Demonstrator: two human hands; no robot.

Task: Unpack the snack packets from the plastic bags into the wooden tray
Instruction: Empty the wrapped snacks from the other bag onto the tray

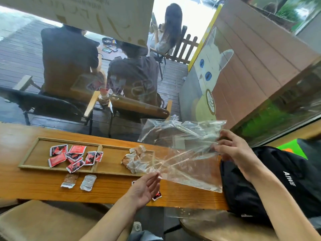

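A two-compartment wooden tray (99, 150) lies on the counter. Several red snack packets (74, 156) fill its left compartment, and a heap of pale brown-and-white packets (134, 160) sits in the right one. My right hand (232, 150) pinches the far end of a clear plastic bag (187, 153), lifted and stretched over the tray's right end. Palm up with fingers spread, my left hand (145, 186) touches the bag's lower corner. A red packet (157, 196) lies on the counter under that hand. A second clear bag (166, 131) lies behind.
Two loose packets, one brown (69, 180) and one silvery (88, 182), lie on the counter (26, 185) in front of the tray. A black backpack (271, 185) stands at the right. A glass pane rises behind the counter, with seated people beyond. Stools sit below.
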